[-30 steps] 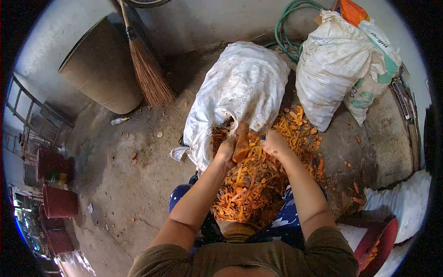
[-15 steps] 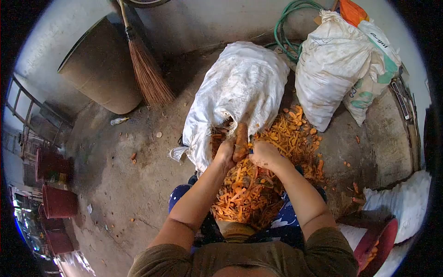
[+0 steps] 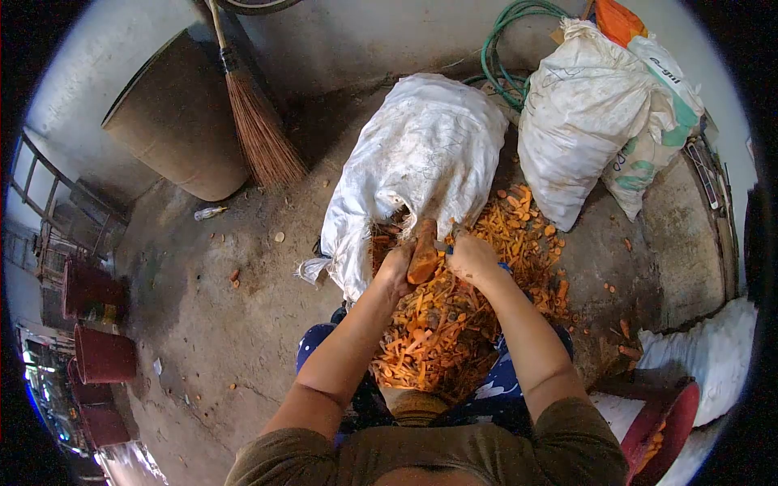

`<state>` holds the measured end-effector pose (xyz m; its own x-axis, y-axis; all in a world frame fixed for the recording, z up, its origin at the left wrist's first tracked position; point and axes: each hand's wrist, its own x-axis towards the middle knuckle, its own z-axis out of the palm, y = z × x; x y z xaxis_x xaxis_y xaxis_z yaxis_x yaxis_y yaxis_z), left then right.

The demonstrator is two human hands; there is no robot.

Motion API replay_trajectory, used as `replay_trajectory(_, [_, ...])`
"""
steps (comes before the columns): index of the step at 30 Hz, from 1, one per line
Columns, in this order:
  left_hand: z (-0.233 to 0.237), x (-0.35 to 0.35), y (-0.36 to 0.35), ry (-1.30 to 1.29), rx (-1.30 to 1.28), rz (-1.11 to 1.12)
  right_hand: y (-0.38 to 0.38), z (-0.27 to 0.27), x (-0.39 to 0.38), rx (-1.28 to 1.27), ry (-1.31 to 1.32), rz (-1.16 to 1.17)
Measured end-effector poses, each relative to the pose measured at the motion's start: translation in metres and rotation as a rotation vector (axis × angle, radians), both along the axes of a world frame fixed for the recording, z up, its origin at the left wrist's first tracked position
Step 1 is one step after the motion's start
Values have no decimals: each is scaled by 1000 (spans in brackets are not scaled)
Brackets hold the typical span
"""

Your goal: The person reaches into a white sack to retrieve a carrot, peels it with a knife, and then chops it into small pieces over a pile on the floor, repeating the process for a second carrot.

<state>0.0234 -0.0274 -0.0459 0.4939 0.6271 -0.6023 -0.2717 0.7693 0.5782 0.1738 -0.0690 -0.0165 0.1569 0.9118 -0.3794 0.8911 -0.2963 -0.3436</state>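
My left hand is wrapped around a thick, brown-skinned carrot, whose near end shows orange flesh. The carrot points away from me, in front of the white sack's torn opening. Beside it on the right, my right hand is closed on a blue-handled peeler. A short part of that tool sticks out toward the carrot, and most of it is hidden by the fingers. Below both hands, between my knees, lies a heap of orange peelings. The white sack lies full just beyond the hands.
More peelings and cut ends spread on the floor to the right. Two filled sacks lean by the wall near a green hose. A broom and large bin stand left. A red bucket is at lower right.
My right hand has moved slightly right and away from me along the carrot. The carrot's near end has turned a little and shows more orange. My left hand keeps its hold.
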Motion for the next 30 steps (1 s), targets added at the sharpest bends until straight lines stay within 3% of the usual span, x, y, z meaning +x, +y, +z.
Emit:
replay_trajectory(4, [23,-3,-4,46,68,-106,-2,11,-1,-11,-5,72])
replay_trajectory(6, [38,0,-11,193,100,-157,-3,4,1,7,-2,70])
replay_trajectory(8, [13,-1,-5,75,11,-162,-3,-1,4,28,1,69])
replay_trajectory(9, [10,0,-5,-43,-78,-164,-2,-1,6,7,25,28])
replay_trajectory(12, [5,2,-20,-70,-32,-141,5,-4,25,-21,59,-92])
replay_trajectory(13, [23,2,-25,-36,-49,-151,7,-5,33,-30,68,-169])
replay_trajectory(17, [-4,-4,-9,-67,-153,-150,8,-9,46,-103,75,-360])
replay_trajectory(20, [-8,-7,3,-114,-149,-80,4,-28,38,229,794,-172])
replay_trajectory(21, [-6,-8,5,-77,-119,-44,-1,-17,31,227,793,-166])
replay_trajectory(23, [-8,-10,12,-41,-90,-5,-14,16,10,-80,945,147])
replay_trajectory(24, [-14,-13,17,-28,-42,-75,-15,11,6,-82,945,149])
replay_trajectory(26, [-28,-16,23,0,50,-219,-16,-3,0,101,669,179])
replay_trajectory(27, [-31,-15,20,0,48,-221,-19,18,0,65,652,41])
replay_trajectory(28, [-32,-11,17,-113,-15,-136,-5,22,14,16,17,98])
replay_trajectory(30, [-28,-10,16,-222,-77,-54,-3,6,31,33,-99,22])
